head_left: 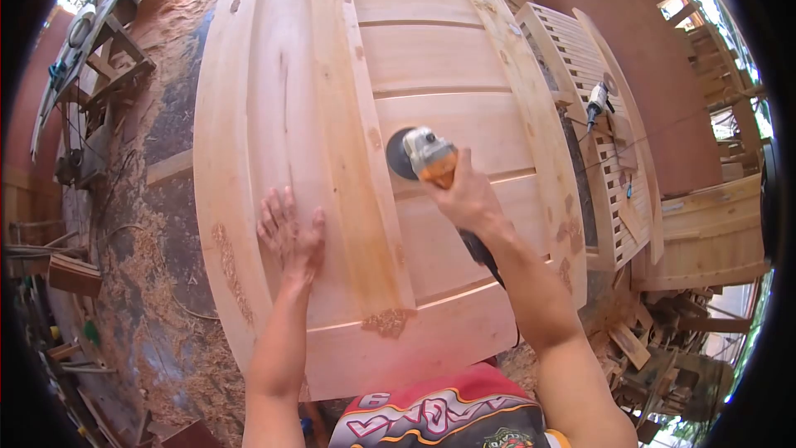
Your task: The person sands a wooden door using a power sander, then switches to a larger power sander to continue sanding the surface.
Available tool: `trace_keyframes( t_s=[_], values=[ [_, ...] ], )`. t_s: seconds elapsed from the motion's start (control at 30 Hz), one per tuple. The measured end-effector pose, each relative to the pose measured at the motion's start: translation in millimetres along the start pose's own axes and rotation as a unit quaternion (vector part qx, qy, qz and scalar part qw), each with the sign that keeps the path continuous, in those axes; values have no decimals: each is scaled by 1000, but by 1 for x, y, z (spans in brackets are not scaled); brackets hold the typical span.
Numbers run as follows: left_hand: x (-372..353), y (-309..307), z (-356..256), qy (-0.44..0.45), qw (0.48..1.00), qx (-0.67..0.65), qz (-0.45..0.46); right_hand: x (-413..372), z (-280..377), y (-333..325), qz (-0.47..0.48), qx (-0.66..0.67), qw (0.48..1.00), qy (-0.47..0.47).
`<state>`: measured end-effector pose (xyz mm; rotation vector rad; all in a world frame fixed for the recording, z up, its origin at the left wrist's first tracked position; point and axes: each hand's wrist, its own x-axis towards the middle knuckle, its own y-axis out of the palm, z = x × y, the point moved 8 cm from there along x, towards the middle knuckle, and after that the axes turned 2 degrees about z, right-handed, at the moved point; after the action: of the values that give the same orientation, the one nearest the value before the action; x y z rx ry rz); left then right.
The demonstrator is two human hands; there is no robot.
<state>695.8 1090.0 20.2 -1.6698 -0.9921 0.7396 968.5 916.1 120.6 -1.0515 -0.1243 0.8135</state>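
View: head camera, looking down the person's own arms; the lens bends the picture hard at its edges.
Wooden door (431, 58): lies flat, filling the middle of the view. Its long axis runs from 6 o'clock, by the person's body, to 12 o'clock.
Right hand (468, 197): fingers are clenched around the neck of an angle grinder (431, 156).
Angle grinder: sits right of centre over a pale door panel. Its long axis slants from 5 o'clock, under the forearm, up to 11 o'clock.
Sanding disc (398, 153): dark and round, at 10 o'clock from the right fingers. It looks pressed to the wood, though contact is hard to confirm from this angle.
Centre stile (352, 116): a raised strip running 6 to 12 o'clock, with its right edge just beside the disc at 9 o'clock.
Left hand (290, 231): released, with the palm flat and fingers spread on the door. It is left of the stile, at 8 o'clock from the disc and apart from it.
Nearer hand: the right, which holds the tool.
Edges: grooves between the panels cross at 12 and 6 o'clock of the disc.
Open room: bare panel stretches toward 3 o'clock and 12 o'clock.
Surroundings: a slatted panel (572, 58) lies at 2 o'clock with a second power tool (597, 99) on it. Sawdust (157, 224) covers the floor at 9 o'clock.
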Motion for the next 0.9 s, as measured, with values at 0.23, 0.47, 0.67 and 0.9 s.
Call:
trace_keyframes(
  t_s=[0.23, 0.47, 0.67, 0.9],
  values=[
    [0, 0, -1, -3, 1000, 3, 7, -104, -30, 4, 28, 11, 1000, -1],
    [-1, -2, -1, 4, 1000, 4, -10, -88, -125, -60, -76, -47, 982, 166],
    [0, 7, 2, 12, 998, 48, -24, -80, -85, -10, 43, -20, 989, 137],
    [1, 8, 0, 9, 999, 42, -10, -17, -108, -40, -70, -57, 995, 49]
  ],
)
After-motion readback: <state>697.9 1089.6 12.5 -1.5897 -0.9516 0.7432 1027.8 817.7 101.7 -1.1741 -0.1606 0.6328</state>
